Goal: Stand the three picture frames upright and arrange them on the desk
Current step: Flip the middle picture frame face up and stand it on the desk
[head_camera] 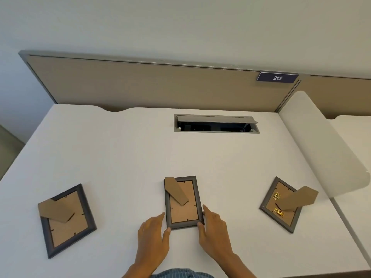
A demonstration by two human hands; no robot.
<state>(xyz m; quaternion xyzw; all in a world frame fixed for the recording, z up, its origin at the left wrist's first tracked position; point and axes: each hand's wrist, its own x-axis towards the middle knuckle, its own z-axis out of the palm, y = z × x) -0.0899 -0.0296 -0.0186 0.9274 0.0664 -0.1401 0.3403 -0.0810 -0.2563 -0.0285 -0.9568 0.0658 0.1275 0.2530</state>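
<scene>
Three dark grey picture frames lie face down on the white desk (pixel 120 153), brown backs up, each with a cardboard stand flap. The left frame (pixel 67 221) lies tilted near the front left. The middle frame (pixel 183 203) lies lengthwise in front of me. The right frame (pixel 281 204) is tilted, its flap sticking up to the right. My left hand (pixel 153 235) touches the middle frame's near left corner with its fingertips. My right hand (pixel 213 227) touches its near right edge. Both hands have fingers spread against the frame, which still rests flat.
An open cable tray slot (pixel 216 123) is set into the desk's back middle. A tan partition panel (pixel 152 85) with a "212" label (pixel 277 78) runs along the back. A white rounded divider (pixel 319 143) borders the right side, with a neighbouring desk beyond.
</scene>
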